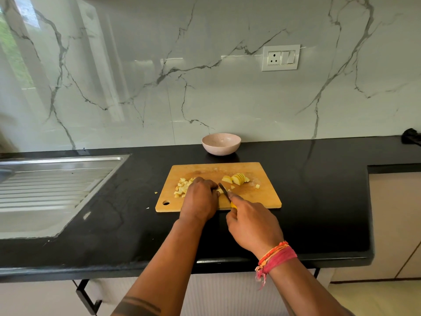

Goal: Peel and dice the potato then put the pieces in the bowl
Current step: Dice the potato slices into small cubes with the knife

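Left hand: the left hand (200, 197) lies knuckles-up on the rectangular wooden cutting board (262, 199), fingers curled down over a small pale piece of potato (220, 190) at the fingertips; how firmly it pins the piece I cannot tell, since the hand hides most of it.
Right hand: the right hand (252, 224) is wrapped round the yellow handle of a small dark-bladed knife (224, 191), forefinger stretched along the top; the blade angles away from the person and meets the potato piece just beside the left fingertips.
Diced potato: a loose heap of small yellow potato cubes (182, 187) sits on the left part of the board, touching the far side of the left hand; one stray cube (257, 186) lies alone toward the right edge, and a crumb (156, 192) rests on the counter just off the board's left edge.
Sliced potato: a fanned cluster of pale potato slices (237, 179) stands on the far right part of the board, apart from both hands.
Bowl: the round speckled pinkish-beige bowl (221, 144) sits on the glossy black countertop (319, 201) just beyond the board's far edge, near the marble-patterned wall; no potato shows inside it.
Wrist: a bundle of red and orange threads (275, 256) circles the right wrist.
Surroundings: a ribbed stainless steel sink drainboard (45, 190) is set into the counter, well to the left.
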